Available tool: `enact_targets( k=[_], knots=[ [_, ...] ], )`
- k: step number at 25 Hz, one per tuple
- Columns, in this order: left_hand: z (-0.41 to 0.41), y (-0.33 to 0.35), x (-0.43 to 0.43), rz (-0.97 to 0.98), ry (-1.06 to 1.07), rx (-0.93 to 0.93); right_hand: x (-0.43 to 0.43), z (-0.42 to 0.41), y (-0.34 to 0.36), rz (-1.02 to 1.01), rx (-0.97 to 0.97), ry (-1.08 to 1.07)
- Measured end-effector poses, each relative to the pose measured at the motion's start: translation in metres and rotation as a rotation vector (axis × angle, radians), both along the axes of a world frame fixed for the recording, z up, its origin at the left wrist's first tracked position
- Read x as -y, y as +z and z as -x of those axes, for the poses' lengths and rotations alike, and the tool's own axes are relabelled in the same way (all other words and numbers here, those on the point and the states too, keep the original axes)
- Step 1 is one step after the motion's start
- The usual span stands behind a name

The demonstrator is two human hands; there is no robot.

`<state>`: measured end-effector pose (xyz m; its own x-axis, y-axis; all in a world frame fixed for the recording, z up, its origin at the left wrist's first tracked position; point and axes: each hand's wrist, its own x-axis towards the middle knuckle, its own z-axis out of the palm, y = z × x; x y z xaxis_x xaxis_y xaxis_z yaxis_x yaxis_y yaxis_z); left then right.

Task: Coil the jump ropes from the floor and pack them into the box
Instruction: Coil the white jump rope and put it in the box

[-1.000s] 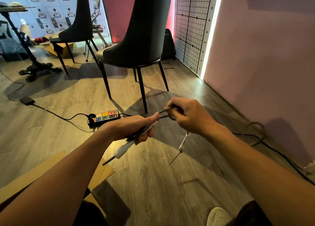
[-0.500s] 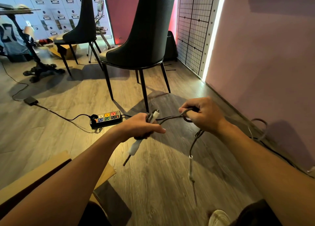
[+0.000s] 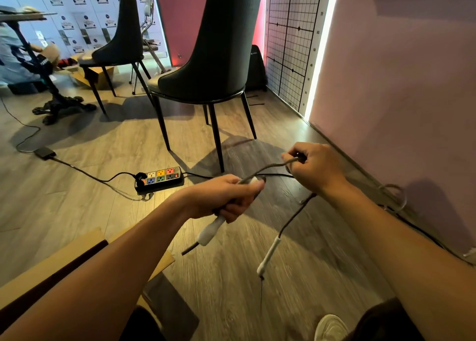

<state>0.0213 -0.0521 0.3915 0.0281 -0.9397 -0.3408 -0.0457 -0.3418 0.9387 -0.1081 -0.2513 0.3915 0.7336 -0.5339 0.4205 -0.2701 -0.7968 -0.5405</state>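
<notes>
Fingers [image 3: 240, 204] of both hands clenched on the jump rope [image 3: 268, 169], which is off the floor.
I have the left hand [image 3: 224, 199] gripping one white handle [image 3: 210, 231] and the right hand [image 3: 316, 172] pinching the rope further along. Since a second ago the hands have drawn apart and the second handle [image 3: 269, 254] has dropped to dangle. I judge the coil barely begun. The box [image 3: 59, 261] waits lower left.

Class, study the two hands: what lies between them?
In the head view, a short stretch of jump rope spans from the left hand to the right hand, both gripping it. Behind it lies floor crossed by a black cable.
</notes>
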Motion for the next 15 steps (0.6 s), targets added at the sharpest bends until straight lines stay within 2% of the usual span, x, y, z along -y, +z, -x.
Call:
enact_targets(
  k=[2,4,8,11,13,15],
  knots=[
    [-0.003,0.006,-0.004,0.119,0.027,-0.354,0.005,0.000,-0.006,0.055,-0.083,-0.038],
    [-0.005,0.009,-0.004,0.262,0.081,-0.677,-0.003,-0.006,-0.012,0.133,-0.125,0.030],
    [-0.014,0.016,-0.002,0.638,0.275,-1.110,-0.016,-0.016,-0.014,0.205,-0.258,0.098],
    [-0.023,0.018,-0.001,0.903,0.634,-1.135,-0.016,-0.013,-0.011,0.011,-0.354,0.198],
    [-0.026,0.020,0.000,0.987,0.820,-1.110,-0.024,-0.010,-0.010,-0.149,-0.443,0.333],
    [-0.030,0.023,0.001,1.035,0.953,-1.122,-0.034,-0.011,-0.010,-0.193,-0.509,0.424]
  ],
)
